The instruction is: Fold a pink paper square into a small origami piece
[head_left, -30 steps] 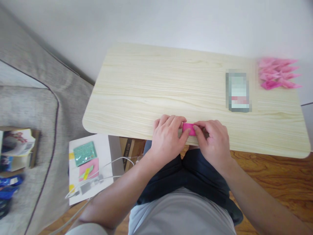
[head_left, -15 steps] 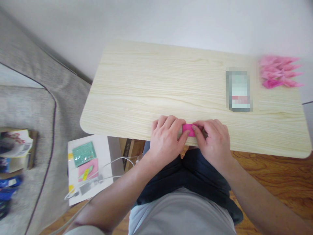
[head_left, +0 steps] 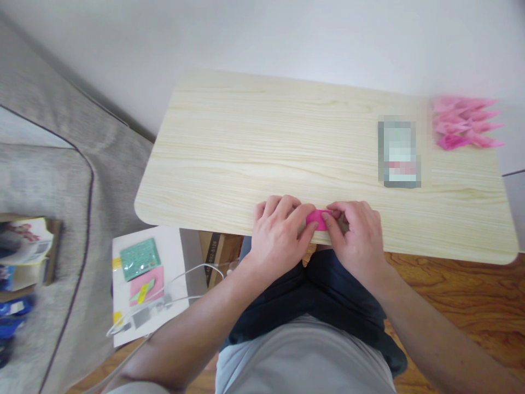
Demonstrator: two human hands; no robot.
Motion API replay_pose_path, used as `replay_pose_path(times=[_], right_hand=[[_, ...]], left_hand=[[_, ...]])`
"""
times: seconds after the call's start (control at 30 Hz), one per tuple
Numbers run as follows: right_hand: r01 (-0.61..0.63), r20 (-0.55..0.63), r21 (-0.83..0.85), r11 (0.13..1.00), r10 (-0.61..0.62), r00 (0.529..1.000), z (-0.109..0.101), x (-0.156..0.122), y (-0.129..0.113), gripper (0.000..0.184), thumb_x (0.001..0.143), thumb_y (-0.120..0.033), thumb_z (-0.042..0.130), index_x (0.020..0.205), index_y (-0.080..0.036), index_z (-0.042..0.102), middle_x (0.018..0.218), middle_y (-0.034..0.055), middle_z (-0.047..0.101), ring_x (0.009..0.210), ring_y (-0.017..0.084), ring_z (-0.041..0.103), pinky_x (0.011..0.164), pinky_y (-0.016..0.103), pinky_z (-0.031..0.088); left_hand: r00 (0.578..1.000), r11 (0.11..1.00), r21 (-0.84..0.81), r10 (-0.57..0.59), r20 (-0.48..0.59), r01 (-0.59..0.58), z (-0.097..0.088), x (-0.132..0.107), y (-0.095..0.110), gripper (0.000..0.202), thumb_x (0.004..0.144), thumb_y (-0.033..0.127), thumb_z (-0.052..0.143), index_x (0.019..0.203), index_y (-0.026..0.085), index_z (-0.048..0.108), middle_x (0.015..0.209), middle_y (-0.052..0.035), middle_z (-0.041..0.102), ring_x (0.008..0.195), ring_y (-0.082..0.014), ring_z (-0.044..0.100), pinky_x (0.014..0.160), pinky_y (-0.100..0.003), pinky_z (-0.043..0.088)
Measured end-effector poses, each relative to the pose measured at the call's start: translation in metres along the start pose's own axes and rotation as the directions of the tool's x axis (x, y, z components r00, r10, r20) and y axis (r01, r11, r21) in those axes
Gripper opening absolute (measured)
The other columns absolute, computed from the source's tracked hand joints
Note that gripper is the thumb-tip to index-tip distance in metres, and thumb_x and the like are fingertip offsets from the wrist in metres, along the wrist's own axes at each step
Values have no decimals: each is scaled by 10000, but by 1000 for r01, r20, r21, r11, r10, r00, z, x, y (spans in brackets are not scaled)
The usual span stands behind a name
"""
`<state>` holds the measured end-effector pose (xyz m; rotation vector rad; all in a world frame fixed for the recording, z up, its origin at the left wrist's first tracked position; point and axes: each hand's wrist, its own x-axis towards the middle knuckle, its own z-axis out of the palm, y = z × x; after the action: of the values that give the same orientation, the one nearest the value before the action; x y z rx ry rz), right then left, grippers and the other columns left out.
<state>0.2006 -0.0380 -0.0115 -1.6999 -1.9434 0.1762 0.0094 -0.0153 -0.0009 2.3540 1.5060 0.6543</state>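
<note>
A small piece of folded bright pink paper (head_left: 316,220) is pinched between both hands at the front edge of the wooden-topped table (head_left: 262,131). My left hand (head_left: 281,232) grips its left side with thumb and index finger, the other fingers curled on the tabletop. On the right side, my right hand (head_left: 357,232) pinches the paper between thumb and index finger. Fingers cover both ends of it, so its full shape is hidden. Toward the far right corner lie several pointed pink folded paper pieces (head_left: 465,123), grouped in rows.
A blurred-out phone-like object (head_left: 398,154) lies on the table's right half. Left and below, a white box (head_left: 174,246) carries a green packet (head_left: 140,258), pink paper squares (head_left: 156,279) and white cables (head_left: 135,312). A grey sofa (head_left: 69,230) stands at the left.
Both hands stay in nearly the same place with the pink paper between them. My left index finger has shifted slightly right over the paper. The view has moved a little.
</note>
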Motion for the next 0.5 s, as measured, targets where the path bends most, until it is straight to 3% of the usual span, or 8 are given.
replay_pose_path(times=[0.27, 0.5], right_hand=[[46, -30, -89, 995, -49, 998, 0, -3, 3, 143, 1012, -368, 669, 1054, -241, 721, 1070, 76, 693, 1054, 267, 614, 893, 423, 428], [75, -55, -135, 988, -83, 995, -4, -13, 7, 198, 988, -365, 709, 1163, -287, 759, 1147, 54, 721, 1075, 256, 604, 918, 429, 414]], left_hand=[[998, 999, 14, 32, -51, -32, 4, -4, -3, 250, 1029, 477, 616, 1156, 331, 774, 1156, -37, 722, 1125, -260, 599, 981, -477, 396], [997, 999, 29, 18, -77, -16, 0, -7, -5, 247, 987, 482, 682, 1177, 377, 798, 1263, -52, 708, 1234, -301, 567, 1074, -532, 365]])
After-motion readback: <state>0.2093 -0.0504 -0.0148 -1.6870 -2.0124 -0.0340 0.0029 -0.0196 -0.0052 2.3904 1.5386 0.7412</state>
